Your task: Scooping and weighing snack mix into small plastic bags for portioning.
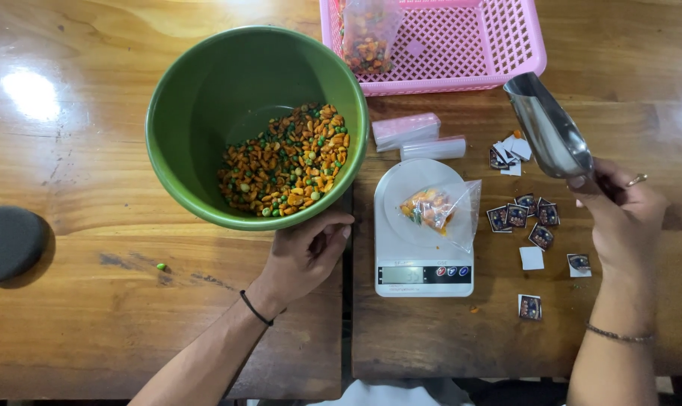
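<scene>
My left hand [307, 252] rests against the near rim of a green bowl [190, 98], tipping it toward me. Inside the bowl lies a mix of orange nuts and green peas [287, 162]. My right hand [623, 218] is shut on the handle of a metal scoop [548, 124], which is raised and looks empty. Between my hands stands a white kitchen scale [422, 248]. A clear plastic bag [439, 210] with a little of the mix lies on its round plate.
A pink plastic basket [499, 45] at the back holds a filled bag [367, 34]. Stacks of empty clear bags [420, 135] lie behind the scale. Small printed cards [525, 218] are scattered to its right. A black round object [9, 242] sits at the left edge.
</scene>
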